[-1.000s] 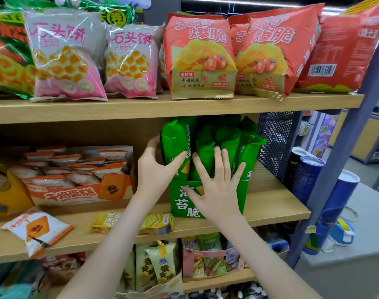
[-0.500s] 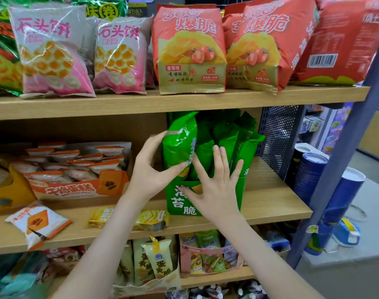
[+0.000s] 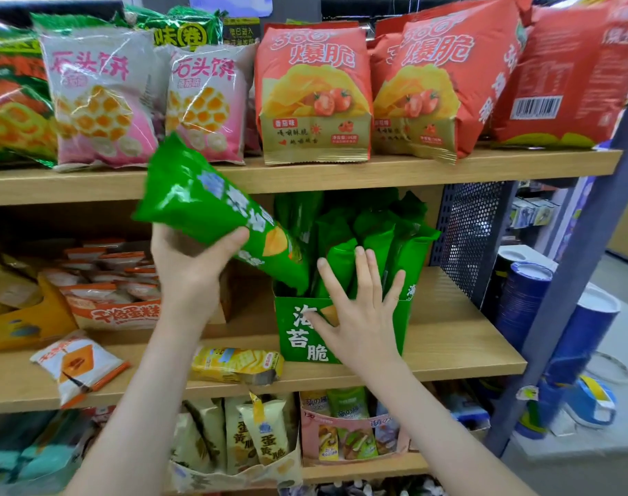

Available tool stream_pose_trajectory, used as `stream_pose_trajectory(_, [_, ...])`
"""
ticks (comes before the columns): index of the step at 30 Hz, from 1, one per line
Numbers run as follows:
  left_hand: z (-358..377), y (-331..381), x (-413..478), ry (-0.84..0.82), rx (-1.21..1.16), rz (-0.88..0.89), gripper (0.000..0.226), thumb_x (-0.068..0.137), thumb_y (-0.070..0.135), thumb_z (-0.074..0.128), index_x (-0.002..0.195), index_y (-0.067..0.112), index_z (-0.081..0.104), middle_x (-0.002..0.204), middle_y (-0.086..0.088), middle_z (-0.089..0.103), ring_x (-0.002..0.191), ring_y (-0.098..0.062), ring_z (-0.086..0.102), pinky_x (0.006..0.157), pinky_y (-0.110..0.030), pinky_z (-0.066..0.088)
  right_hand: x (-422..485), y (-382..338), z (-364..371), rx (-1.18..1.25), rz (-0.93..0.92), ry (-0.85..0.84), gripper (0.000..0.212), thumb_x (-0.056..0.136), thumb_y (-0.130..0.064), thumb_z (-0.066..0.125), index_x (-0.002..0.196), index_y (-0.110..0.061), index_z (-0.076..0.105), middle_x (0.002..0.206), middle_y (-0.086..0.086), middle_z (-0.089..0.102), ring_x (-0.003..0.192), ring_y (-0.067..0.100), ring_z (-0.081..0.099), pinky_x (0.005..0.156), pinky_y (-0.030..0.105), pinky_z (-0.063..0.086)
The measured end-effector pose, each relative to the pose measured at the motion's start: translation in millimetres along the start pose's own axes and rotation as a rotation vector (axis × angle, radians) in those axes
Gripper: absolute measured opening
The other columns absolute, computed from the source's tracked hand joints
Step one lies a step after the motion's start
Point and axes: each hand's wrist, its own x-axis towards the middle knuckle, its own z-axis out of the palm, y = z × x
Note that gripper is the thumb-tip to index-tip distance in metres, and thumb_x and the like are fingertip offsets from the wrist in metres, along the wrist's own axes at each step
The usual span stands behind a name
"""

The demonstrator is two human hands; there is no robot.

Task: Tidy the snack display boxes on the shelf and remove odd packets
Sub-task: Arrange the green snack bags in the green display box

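Box: green display box (image 3: pixel 294 340) stood on the middle shelf (image 3: pixel 462 338).
Packet: green packet (image 3: pixel 205 205) was tilted left, lower end at the box's left edge.
Left hand: left hand (image 3: pixel 190 270) gripped the packet, thumb curled across it.
Right hand: right hand (image 3: pixel 359 316) lay flat on the box front, fingers spread.

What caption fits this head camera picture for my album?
Left hand holds a tilted green packet at the green display box while the right hand rests flat on its front.
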Motion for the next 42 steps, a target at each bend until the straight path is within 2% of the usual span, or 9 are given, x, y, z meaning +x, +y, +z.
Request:
stream_pose_trajectory(4, [-10,19,-7,-0.133,0.089,0.011,0.047,0.06,0.048,0.088,0.101,0.043,0.067,0.097,0.018,0.07,0.094,-0.006,0.066,0.081,-0.025,0.055,0,0,1,0.01,-0.004,-0.002,0.07,0.089,-0.059,0.05,0.149,-0.031,0.029,0.154,0.021,0.016,0.146,0.036,0.014,0.109,0.068,0.003])
stream_pose_trajectory(10, [-22,42,-37,-0.172,0.083,-0.167,0.043,0.058,0.042,0.089,0.097,0.043,0.07,0.092,0.015,0.072,0.087,-0.006,0.067,0.074,-0.024,0.056,-2,1,-3,0.033,-0.006,-0.066,0.074,0.089,-0.057,0.054,0.152,-0.032,0.024,0.156,0.022,0.009,0.148,0.036,0.006,0.11,0.066,-0.003])
stream_pose_trajectory(15, [-39,47,-92,-0.33,0.242,-0.529,0.056,0.065,0.035,0.077,0.116,0.043,0.055,0.109,0.012,0.07,0.1,-0.012,0.068,0.078,-0.026,0.055,-8,-13,-19,0.269,0.069,-0.096,0.062,0.095,-0.045,0.052,0.151,-0.029,0.029,0.158,0.019,0.004,0.147,0.036,0.0,0.113,0.062,-0.001])
stream_pose_trajectory(18, [-57,48,-137,-0.394,0.255,-0.801,0.064,0.066,0.038,0.083,0.121,0.043,0.05,0.119,0.005,0.068,0.106,-0.014,0.067,0.085,-0.032,0.055,-26,-28,-48,0.633,0.096,-0.156,0.048,0.099,-0.041,0.045,0.146,-0.031,0.038,0.158,0.006,0.015,0.148,0.02,0.006,0.119,0.04,0.003])
stream_pose_trajectory(21, [-72,46,-180,-0.424,0.253,-0.984,0.068,0.063,0.04,0.084,0.121,0.038,0.05,0.12,0.021,0.064,0.106,0.008,0.06,0.083,-0.013,0.047,-53,-43,-78,1.059,0.07,-0.453,0.029,0.099,-0.035,0.046,0.127,-0.036,0.052,0.13,-0.017,0.05,0.126,-0.008,0.036,0.11,0.019,0.026])
stream_pose_trajectory(24, [-90,43,-215,-0.476,0.235,-1.116,0.071,0.064,0.04,0.075,0.13,0.027,0.053,0.126,0.014,0.064,0.115,-0.005,0.059,0.089,-0.021,0.046,-86,-60,-90,1.167,0.227,-0.723,0.022,0.096,-0.016,0.057,0.099,-0.038,0.061,0.1,-0.019,0.06,0.09,-0.008,0.057,0.081,0.018,0.047])
stream_pose_trajectory(31, [-138,65,-268,-0.631,0.218,-1.32,0.052,0.078,0.03,0.068,0.127,0.034,0.051,0.126,0.018,0.062,0.115,-0.004,0.059,0.088,-0.022,0.049,-150,-115,-97,1.141,0.712,-0.931,0.028,0.09,-0.003,0.06,0.068,-0.02,0.059,0.07,-0.008,0.057,0.068,0.005,0.05,0.068,0.026,0.038])
stream_pose_trajectory(36, [-171,90,-305,-0.786,0.58,-1.243,0.075,0.08,0.05,0.071,0.143,0.027,0.037,0.135,0.01,0.055,0.122,-0.008,0.054,0.101,-0.027,0.045,-194,-164,-103,0.974,0.84,-0.916,0.03,0.089,-0.006,0.062,0.064,-0.023,0.056,0.066,-0.006,0.056,0.066,0.009,0.047,0.065,0.028,0.033])
stream_pose_trajectory(42, [-159,111,-340,-0.935,1.125,-1.064,0.061,0.082,0.047,0.07,0.121,0.014,0.038,0.108,-0.008,0.063,0.1,-0.032,0.061,0.065,-0.034,0.04,-221,-182,-112,0.931,1.038,-0.936,0.026,0.094,-0.011,0.058,0.071,-0.021,0.061,0.07,-0.007,0.06,0.069,0.013,0.057,0.065,0.034,0.049])
